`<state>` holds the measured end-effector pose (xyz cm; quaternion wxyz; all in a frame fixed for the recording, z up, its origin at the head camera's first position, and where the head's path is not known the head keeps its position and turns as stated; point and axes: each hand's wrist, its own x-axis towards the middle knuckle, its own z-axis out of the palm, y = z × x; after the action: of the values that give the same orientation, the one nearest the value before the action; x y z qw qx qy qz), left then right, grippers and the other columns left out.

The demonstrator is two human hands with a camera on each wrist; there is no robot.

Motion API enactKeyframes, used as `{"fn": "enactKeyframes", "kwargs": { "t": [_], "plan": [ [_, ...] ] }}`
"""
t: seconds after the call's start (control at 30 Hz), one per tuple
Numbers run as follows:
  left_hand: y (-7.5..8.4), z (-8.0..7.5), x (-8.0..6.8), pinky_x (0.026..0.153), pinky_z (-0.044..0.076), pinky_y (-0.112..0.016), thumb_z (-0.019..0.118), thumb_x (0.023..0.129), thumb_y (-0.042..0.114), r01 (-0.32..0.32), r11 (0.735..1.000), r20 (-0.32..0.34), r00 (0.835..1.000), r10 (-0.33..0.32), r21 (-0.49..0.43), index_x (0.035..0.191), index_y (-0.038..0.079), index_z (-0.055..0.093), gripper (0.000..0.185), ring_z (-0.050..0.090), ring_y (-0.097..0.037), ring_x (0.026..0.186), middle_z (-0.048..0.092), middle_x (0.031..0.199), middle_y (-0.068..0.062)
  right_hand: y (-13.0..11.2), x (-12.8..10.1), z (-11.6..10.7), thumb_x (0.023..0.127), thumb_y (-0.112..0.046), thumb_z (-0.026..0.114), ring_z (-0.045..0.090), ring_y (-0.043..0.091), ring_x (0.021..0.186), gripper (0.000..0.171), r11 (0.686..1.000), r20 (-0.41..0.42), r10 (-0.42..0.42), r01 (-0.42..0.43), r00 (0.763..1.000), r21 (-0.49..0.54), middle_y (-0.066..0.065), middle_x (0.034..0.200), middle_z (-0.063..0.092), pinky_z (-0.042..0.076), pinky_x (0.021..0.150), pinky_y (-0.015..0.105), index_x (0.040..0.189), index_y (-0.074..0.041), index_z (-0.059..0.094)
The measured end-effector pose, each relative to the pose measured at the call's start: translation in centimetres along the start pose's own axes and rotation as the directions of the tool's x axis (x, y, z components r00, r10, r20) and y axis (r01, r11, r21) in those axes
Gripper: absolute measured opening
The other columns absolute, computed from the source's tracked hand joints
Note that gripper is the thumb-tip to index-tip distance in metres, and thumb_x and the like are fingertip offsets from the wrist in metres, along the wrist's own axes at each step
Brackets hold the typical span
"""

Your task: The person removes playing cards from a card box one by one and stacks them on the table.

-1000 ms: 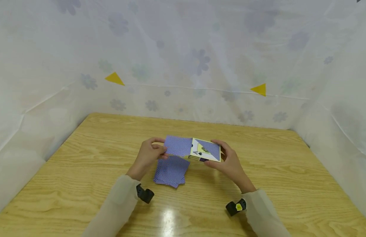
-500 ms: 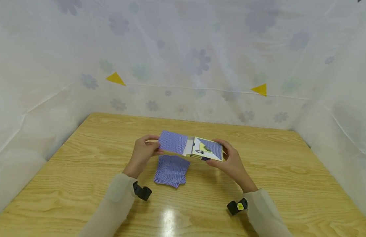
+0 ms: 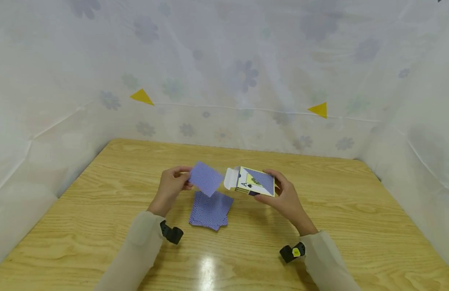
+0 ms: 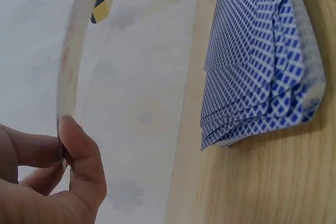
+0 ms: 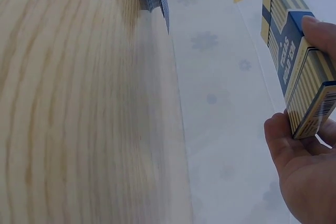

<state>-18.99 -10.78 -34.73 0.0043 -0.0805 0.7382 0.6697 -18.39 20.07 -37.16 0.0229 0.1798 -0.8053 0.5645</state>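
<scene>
My left hand pinches a blue-backed playing card between thumb and fingers, tilted in the air left of the box. Seen in the left wrist view, that card stands nearly edge-on, its pale face partly showing. Gripped by the long sides, the card box is in my right hand, lifted off the table. An ace of spades is printed on its top, and its white end flap sticks out toward the card. Below the held card lies an uneven pile of playing cards, backs up.
The wooden table carries the card pile near its middle. Behind it hangs a pale flowered curtain with two yellow triangles on it. Black wrist cameras are strapped at both sleeves.
My left hand has moved left with the card, away from the box, and the card has turned. The box's white flap is now uncovered. My right hand has shifted slightly right.
</scene>
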Motion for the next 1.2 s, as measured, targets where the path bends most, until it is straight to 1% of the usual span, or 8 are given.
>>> {"fn": "enactKeyframes", "kwargs": {
  "t": [0.13,0.3,0.4,0.5,0.67,0.8,1.03,1.2],
  "plan": [
    [-0.2,0.0,0.0,0.062,0.050,-0.021,0.045,0.099,0.005,-0.007,0.998,-0.001,1.000,0.007,0.062,0.115,-0.006,0.062,0.026,0.056,-0.006,0.070,0.063,0.094,-0.009,-0.1,0.0,0.0,0.079,-0.003,0.076,0.051,0.008,0.104,0.069,1.000,0.003,0.002,-0.002,1.000,0.007,0.016,0.135,0.047,0.046,0.083,0.016,0.139,-0.005,0.043],
    [-0.4,0.3,0.1,0.061,0.050,-0.021,0.048,0.099,0.006,-0.008,0.994,0.025,1.000,0.005,0.107,0.114,-0.006,0.064,0.025,0.057,-0.008,0.069,0.065,0.096,-0.013,0.1,0.1,0.0,0.078,-0.002,0.076,0.052,0.007,0.104,0.069,1.000,0.006,-0.002,0.002,1.000,0.009,0.017,0.135,0.048,0.047,0.082,0.018,0.139,-0.005,0.043],
    [-0.6,0.6,0.2,0.061,0.050,-0.022,0.053,0.096,0.007,-0.008,0.994,0.027,1.000,0.005,0.108,0.112,-0.006,0.064,0.023,0.057,-0.008,0.068,0.066,0.095,-0.013,0.1,0.1,0.0,0.078,-0.002,0.076,0.051,0.007,0.103,0.069,1.000,0.008,-0.005,0.005,1.000,0.009,0.017,0.134,0.047,0.047,0.082,0.018,0.139,-0.005,0.043],
    [-1.0,0.8,0.3,0.061,0.049,-0.024,0.059,0.094,0.008,-0.009,0.994,0.017,1.000,0.008,0.104,0.108,-0.006,0.064,0.021,0.056,-0.007,0.066,0.067,0.089,-0.012,0.2,0.1,0.0,0.078,-0.002,0.075,0.051,0.006,0.103,0.069,1.000,0.012,-0.007,0.006,1.000,0.008,0.018,0.135,0.047,0.047,0.081,0.017,0.139,-0.004,0.042],
    [-1.5,0.9,0.2,0.057,0.046,-0.024,0.063,0.091,0.009,-0.018,0.992,0.023,1.000,0.016,0.122,0.102,-0.005,0.065,0.018,0.053,-0.009,0.061,0.067,0.079,-0.006,0.2,0.0,0.0,0.079,-0.002,0.075,0.051,0.007,0.103,0.070,1.000,0.017,-0.001,0.000,1.000,0.004,0.018,0.135,0.047,0.048,0.081,0.018,0.139,-0.005,0.042],
    [-1.8,1.0,0.2,0.056,0.046,-0.024,0.065,0.090,0.010,-0.017,0.989,0.031,0.999,0.012,0.148,0.100,-0.004,0.068,0.018,0.052,-0.008,0.059,0.068,0.078,-0.005,0.2,0.0,0.1,0.079,-0.003,0.076,0.051,0.007,0.104,0.069,1.000,0.017,0.006,-0.006,1.000,0.002,0.017,0.135,0.047,0.048,0.081,0.018,0.140,-0.005,0.042],
    [-1.9,1.3,0.3,0.060,0.048,-0.018,0.064,0.091,0.009,0.002,0.988,0.025,1.000,-0.006,0.152,0.103,-0.006,0.069,0.020,0.059,-0.005,0.067,0.070,0.094,-0.015,0.0,-0.1,0.0,0.078,-0.003,0.076,0.051,0.008,0.103,0.069,1.000,0.011,0.012,-0.012,1.000,0.001,0.017,0.135,0.047,0.047,0.080,0.018,0.139,-0.005,0.043],
    [-1.9,1.3,0.2,0.067,0.053,-0.022,0.061,0.091,0.005,0.025,0.990,0.061,0.998,-0.033,0.140,0.110,-0.008,0.066,0.023,0.062,-0.006,0.072,0.068,0.104,-0.021,0.0,-0.1,0.0,0.078,-0.002,0.076,0.051,0.006,0.103,0.069,1.000,0.013,0.009,-0.009,1.000,0.002,0.017,0.135,0.046,0.048,0.079,0.018,0.139,-0.005,0.043]
  ]
}}
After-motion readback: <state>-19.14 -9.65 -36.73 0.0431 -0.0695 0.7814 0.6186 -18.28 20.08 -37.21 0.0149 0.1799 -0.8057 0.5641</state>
